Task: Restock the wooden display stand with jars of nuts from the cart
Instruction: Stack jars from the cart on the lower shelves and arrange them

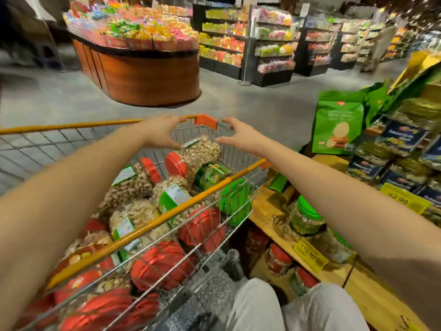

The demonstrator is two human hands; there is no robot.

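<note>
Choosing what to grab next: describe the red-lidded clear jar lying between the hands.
The clear plastic jar with red ribbed lid lies on its side atop other jars at the wire cart's far end, full of pale nuts, label upward. The open left hand and right hand flank it; contact unclear.

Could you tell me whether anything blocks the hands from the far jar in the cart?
Nothing visible does: the left hand and right hand are open on either side of the jar, which lies on top. Toward the stand, only the cart's rim intervenes.
</note>
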